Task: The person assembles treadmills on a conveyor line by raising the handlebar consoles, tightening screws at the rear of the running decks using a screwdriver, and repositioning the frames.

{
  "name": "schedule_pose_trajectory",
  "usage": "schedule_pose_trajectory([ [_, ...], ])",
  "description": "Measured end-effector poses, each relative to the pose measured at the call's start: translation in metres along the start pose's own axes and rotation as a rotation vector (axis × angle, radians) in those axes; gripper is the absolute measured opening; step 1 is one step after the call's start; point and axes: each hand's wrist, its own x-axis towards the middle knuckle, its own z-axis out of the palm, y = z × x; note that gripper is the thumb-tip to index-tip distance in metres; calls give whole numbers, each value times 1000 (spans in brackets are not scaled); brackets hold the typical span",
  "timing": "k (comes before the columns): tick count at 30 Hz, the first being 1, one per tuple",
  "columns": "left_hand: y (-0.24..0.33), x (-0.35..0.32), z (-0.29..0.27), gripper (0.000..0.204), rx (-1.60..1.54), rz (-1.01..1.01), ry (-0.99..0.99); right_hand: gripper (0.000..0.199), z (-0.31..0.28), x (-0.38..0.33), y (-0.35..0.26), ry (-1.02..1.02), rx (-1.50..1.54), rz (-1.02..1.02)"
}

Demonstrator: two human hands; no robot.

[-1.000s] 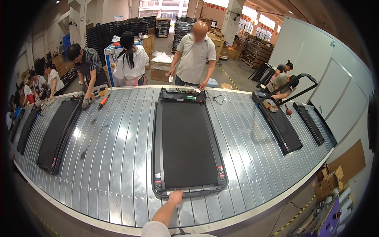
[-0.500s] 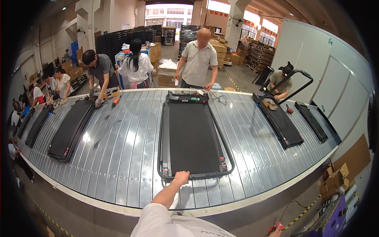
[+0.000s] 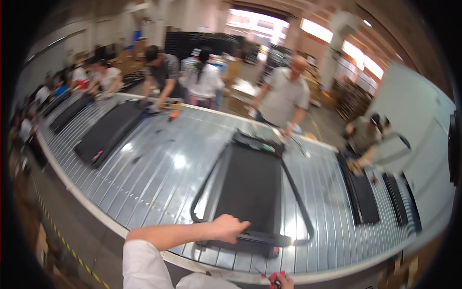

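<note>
A black treadmill (image 3: 248, 188) lies on the metal-slatted conveyor table in front of me, a dark console end away from me. Its black handrail frame (image 3: 299, 204) is tilted up off the deck at my end. My left hand (image 3: 228, 228) reaches across from the left and is closed on the frame's near bar, one finger stretched along it; motion blurs the grip. At the lower edge my right hand (image 3: 286, 281) holds a small red-handled tool (image 3: 275, 278) with a thin dark tip. Its exact kind is unclear.
More treadmills lie on the slatted table (image 3: 159, 188), one at left (image 3: 113, 130) and others at right (image 3: 358, 192). Across the table a person in a light shirt (image 3: 284, 94) stands by the console end and loose cables (image 3: 301, 147). Other people work along the far side.
My view has turned and tilted. The handrail frame's near end has risen off the deck with my left hand. My right hand with the red tool has come nearer to the table edge.
</note>
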Motion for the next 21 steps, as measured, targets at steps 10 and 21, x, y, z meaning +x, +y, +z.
schedule_pose_trajectory([
  [10, -17, 41, -34, 71, 220, 143, 184, 21, 53, 230, -32, -349, -1027, 226],
  [21, -40, 130, -153, 36, 535, 225, 753, 41, 62, 368, -41, -611, -331, -610],
])
